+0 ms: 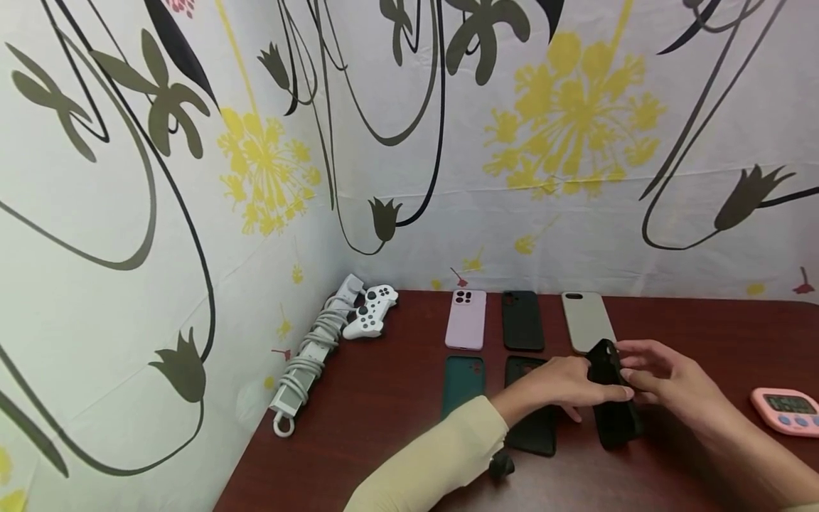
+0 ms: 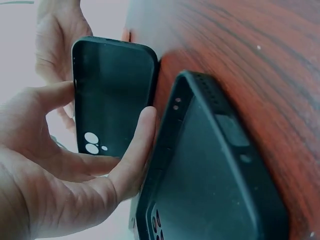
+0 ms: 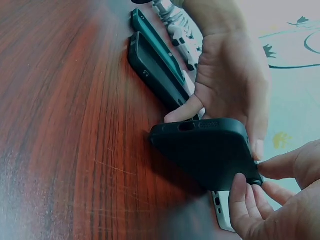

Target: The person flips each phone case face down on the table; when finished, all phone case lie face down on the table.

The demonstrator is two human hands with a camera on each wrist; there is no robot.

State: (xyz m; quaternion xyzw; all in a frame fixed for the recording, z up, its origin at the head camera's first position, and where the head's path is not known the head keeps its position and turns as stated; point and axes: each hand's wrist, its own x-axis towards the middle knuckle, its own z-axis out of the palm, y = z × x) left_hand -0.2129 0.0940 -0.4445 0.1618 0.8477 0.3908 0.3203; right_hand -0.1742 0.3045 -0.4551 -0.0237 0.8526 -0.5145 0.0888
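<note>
We see bright, soft light all over the cloth wall (image 1: 409,178) in the head view. The red table (image 1: 384,398) looks darker, with a pale shine on its near part. In the right wrist view, the black case (image 3: 210,155) makes a dark shadow on the table. Both wrist views look bluish and a bit fuzzy. Behind the left hand (image 2: 65,185), we see the light wash out to white.

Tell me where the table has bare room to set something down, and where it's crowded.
Bare table lies between the power strip and the teal case, and beyond the pink timer, right of the gray case. It's crowded where the left hand and right hand hold a black case beside another black case.
</note>
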